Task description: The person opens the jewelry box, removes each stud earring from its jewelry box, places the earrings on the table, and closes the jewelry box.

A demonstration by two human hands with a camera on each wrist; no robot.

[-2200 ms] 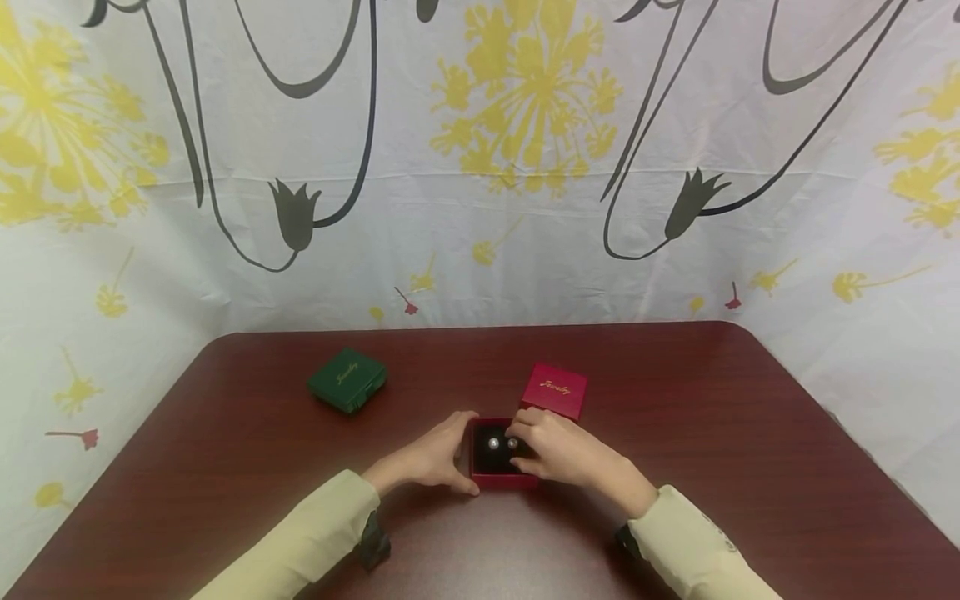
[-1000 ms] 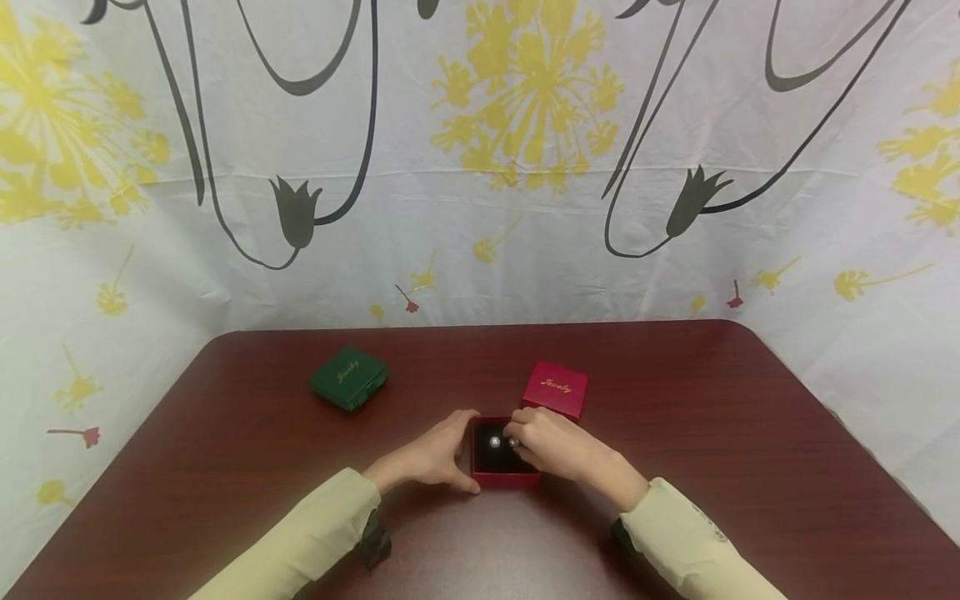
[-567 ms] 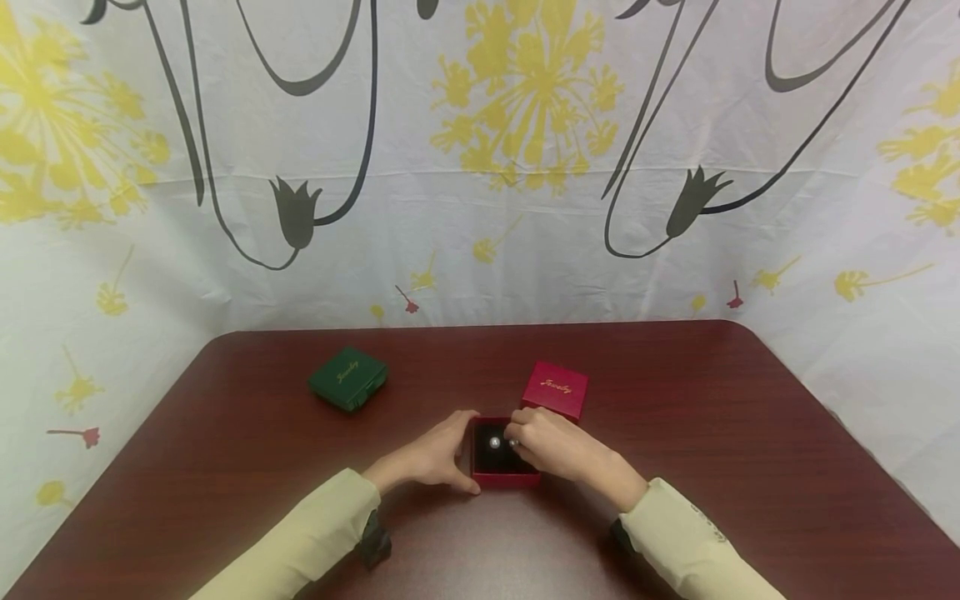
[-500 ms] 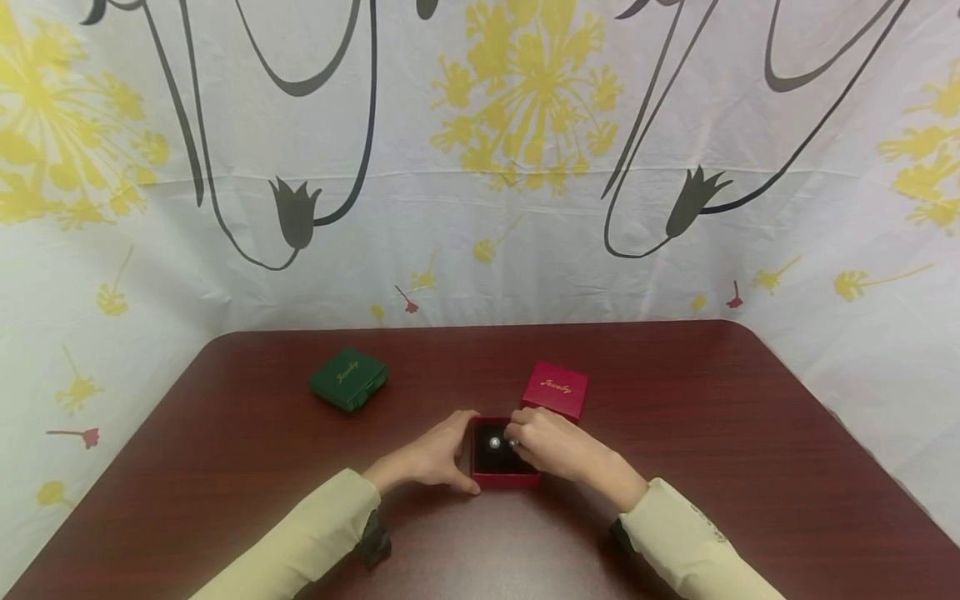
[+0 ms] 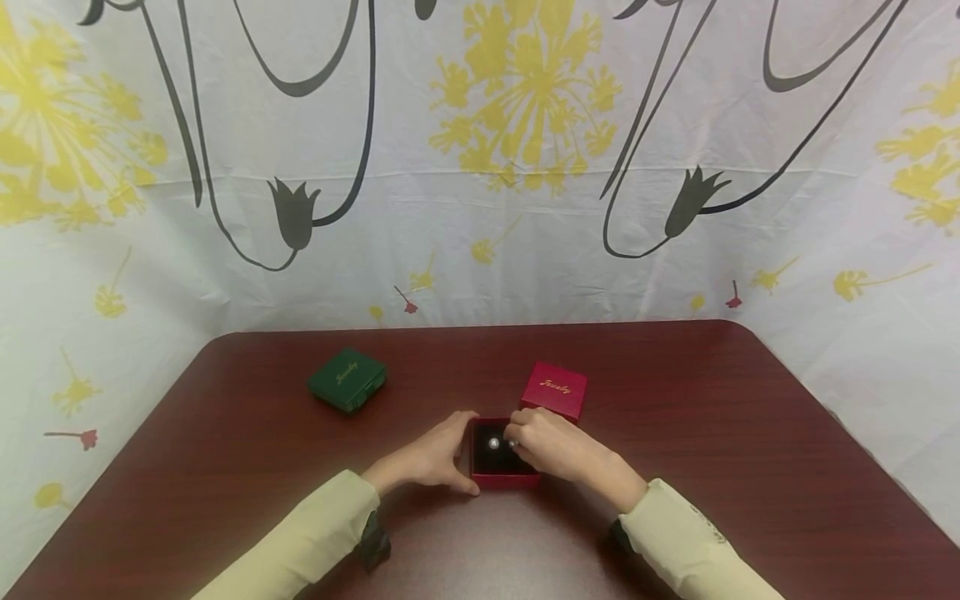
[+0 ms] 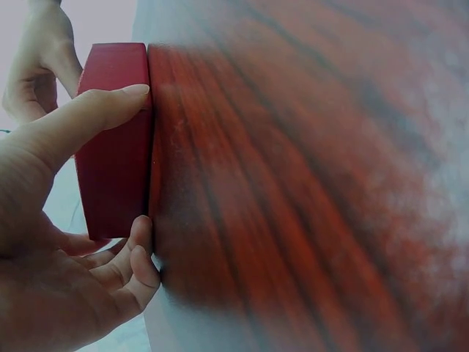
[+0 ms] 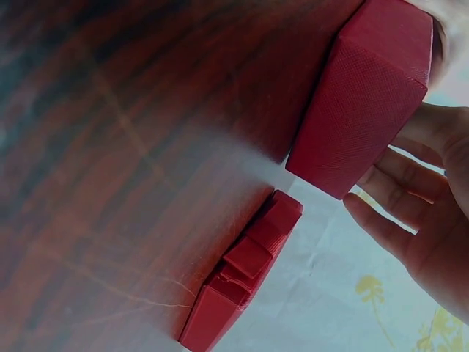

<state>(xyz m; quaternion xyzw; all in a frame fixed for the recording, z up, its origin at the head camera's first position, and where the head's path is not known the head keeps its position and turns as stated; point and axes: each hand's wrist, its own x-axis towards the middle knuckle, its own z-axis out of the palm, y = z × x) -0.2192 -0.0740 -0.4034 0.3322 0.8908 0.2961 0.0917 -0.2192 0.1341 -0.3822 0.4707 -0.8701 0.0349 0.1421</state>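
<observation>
An open red jewelry box (image 5: 504,481) with a black lining sits on the table in front of the person. My left hand (image 5: 431,454) grips its left end. In the left wrist view the thumb lies along the red side wall (image 6: 110,176), with the fingers on the adjoining side. One pearl earring (image 5: 493,443) shows on the lining. At a second small shiny earring (image 5: 513,445), my right hand (image 5: 558,446) pinches with curled fingertips. From the right wrist, the box wall hides the fingertips, and the palm (image 7: 440,242) shows beyond it.
A closed red box (image 5: 555,387) with gold "Jewelry" lettering lies just behind the right hand; its clasp tab (image 7: 249,257) shows from the right wrist. A closed green jewelry box (image 5: 347,380) lies back left on the dark wood table (image 5: 255,467). A patterned curtain (image 5: 480,275) hangs behind.
Since the oldest frame the right fingers have drawn together around the second earring, and the thumb has moved in from the box's front edge. The left hand and boxes keep their places.
</observation>
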